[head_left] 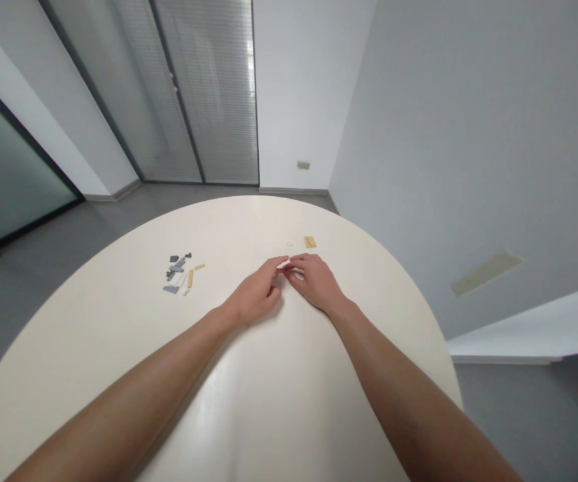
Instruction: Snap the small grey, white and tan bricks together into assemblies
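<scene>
Over the middle of the round table, my left hand [259,293] and my right hand [315,280] meet fingertip to fingertip. The fingers of both are bent and closed at the tips, and whatever they hold there, if anything, is hidden or too small to name. Just beyond my fingertips lies a thin, pale little outline piece [289,244]. A small flat tan square [310,242] rests a bit past my right hand.
On the left part of the white table [93,348] lies a loose group of small grey pieces [176,269], with a yellow strip [190,278], another yellow strip [200,266] and white bits near it. A wall [469,134] stands close on the right.
</scene>
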Available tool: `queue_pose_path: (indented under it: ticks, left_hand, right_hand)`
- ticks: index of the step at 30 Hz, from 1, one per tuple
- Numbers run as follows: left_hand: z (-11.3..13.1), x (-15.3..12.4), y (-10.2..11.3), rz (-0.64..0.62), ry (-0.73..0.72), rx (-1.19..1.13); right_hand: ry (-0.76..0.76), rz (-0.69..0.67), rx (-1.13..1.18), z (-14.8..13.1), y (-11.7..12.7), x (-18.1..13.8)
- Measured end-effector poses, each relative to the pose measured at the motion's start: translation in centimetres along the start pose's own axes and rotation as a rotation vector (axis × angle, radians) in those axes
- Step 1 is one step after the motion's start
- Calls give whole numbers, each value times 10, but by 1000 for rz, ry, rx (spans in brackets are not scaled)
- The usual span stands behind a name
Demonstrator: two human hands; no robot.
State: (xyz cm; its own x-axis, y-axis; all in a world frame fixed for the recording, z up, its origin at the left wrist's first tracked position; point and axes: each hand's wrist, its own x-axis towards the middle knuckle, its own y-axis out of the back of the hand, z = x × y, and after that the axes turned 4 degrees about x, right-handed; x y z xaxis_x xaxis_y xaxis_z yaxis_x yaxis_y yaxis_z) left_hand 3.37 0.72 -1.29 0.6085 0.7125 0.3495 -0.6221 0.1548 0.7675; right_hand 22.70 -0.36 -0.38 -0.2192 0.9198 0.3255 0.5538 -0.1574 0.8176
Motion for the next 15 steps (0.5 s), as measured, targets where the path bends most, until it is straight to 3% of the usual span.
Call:
queue_pose_path:
  ticks: [5, 9, 15]
  left_hand:
    - [-4, 2, -1, 128, 122, 185]
    - [-7, 3, -1, 127, 215, 233]
    - [-4, 5, 5, 112, 227, 216]
  right_hand:
    - [-45, 36, -17, -7, -2, -3]
    - [-82, 19, -10, -12, -2, -4]
    - [-53, -13, 7, -16, 0, -4]
